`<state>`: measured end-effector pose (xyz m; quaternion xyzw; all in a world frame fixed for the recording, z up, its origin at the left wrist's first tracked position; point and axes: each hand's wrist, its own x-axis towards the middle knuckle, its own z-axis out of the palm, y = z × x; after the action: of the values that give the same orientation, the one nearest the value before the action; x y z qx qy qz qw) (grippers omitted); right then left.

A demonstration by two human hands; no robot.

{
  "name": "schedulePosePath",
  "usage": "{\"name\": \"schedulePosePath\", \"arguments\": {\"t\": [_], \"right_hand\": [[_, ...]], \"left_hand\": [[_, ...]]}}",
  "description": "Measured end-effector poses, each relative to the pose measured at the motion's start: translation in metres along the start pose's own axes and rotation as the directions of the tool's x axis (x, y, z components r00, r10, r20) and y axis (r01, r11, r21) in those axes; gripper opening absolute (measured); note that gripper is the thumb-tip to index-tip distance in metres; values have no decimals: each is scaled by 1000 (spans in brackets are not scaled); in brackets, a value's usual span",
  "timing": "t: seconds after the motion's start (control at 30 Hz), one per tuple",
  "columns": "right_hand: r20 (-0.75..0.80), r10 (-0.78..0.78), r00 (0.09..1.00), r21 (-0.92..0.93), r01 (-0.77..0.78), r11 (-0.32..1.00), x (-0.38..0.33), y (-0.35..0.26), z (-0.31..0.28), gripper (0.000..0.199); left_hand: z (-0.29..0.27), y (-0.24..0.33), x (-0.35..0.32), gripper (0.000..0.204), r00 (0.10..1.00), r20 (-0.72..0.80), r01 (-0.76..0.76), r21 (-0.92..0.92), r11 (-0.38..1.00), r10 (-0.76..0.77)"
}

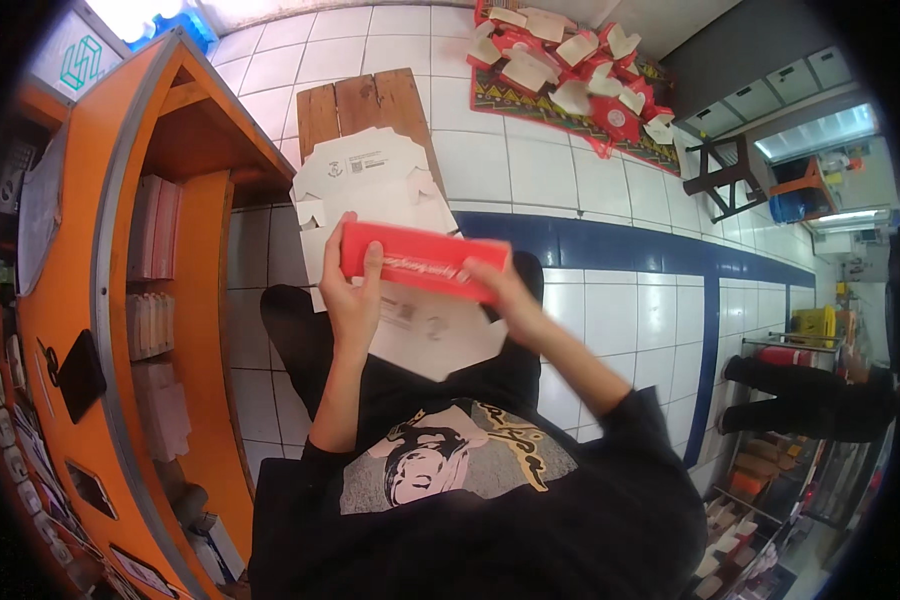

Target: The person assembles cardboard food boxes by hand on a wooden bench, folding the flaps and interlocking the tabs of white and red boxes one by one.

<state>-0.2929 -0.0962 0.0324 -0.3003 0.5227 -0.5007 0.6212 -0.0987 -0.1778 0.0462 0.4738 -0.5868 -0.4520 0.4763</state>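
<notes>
A flat cardboard box blank [425,262], red outside and white inside, is held over my lap. My left hand [352,290] grips its left end, fingers curled over the folded red flap. On the right end, my right hand [502,292] pinches the same red flap. Beneath it a stack of white unfolded box blanks [370,180] rests on a wooden stool [365,100].
An orange counter [170,290] with shelves of stacked blanks runs along my left. A pile of folded red and white boxes [570,65] lies on a patterned mat on the tiled floor ahead. Another person [810,400] stands at the right near a dark stool [725,175].
</notes>
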Motion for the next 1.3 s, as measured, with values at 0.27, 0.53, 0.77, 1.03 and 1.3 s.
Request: {"name": "schedulePosePath", "arguments": {"t": [0.27, 0.53, 0.77, 1.03, 1.3], "right_hand": [[-415, -356, 837, 97, 430, 897, 130, -153, -210, 82], [-437, -135, 889, -796, -312, 519, 159, 121, -34, 104], [-247, -577, 778, -969, -209, 133, 135, 132, 17, 59], [-3, -804, 595, -845, 428, 320, 101, 97, 63, 23], [-66, -428, 902, -261, 398, 879, 89, 64, 75, 27]], "left_hand": [[-34, -5, 16, 44, 957, -253, -176, -117, 977, 142], [-49, -31, 7, 41, 960, -271, -2, -248, 969, -67], [-29, -53, 0, 37, 980, -188, 23, -191, 981, -59], [21, -100, 33, 46, 928, 120, 370, -156, 916, -354], [-1, -96, 40, 48, 847, 221, 532, -318, 785, -484]]}}
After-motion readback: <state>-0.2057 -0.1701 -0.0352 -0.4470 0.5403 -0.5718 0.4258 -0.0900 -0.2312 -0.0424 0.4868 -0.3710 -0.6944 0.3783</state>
